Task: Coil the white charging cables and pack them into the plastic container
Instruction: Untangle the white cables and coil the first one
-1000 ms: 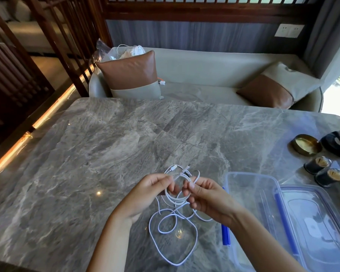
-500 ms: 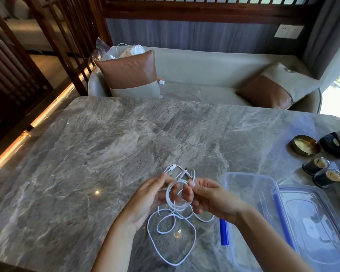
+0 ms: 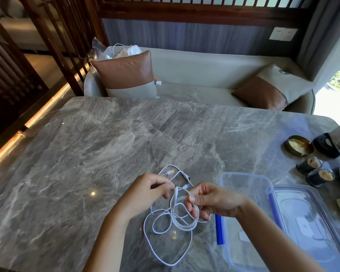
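Head view: both hands hold one white cable.
Left hand (image 3: 145, 190) and right hand (image 3: 214, 201) pinch white cable (image 3: 177, 211), just beside plastic container (image 3: 247, 181).

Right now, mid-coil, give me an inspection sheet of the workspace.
Surface: grey marble table, glossy.
Job's things: white charging cable, part coiled, loose loops on the table; clear plastic container open, looks empty; its blue-clipped lid alongside.
Clutter: brass dish, two small dark jars.
Grippers: left hand and right hand both pinch the cable.
Cables: more white cable in a bag on the sofa.
Surroundings: beige sofa, brown cushions.
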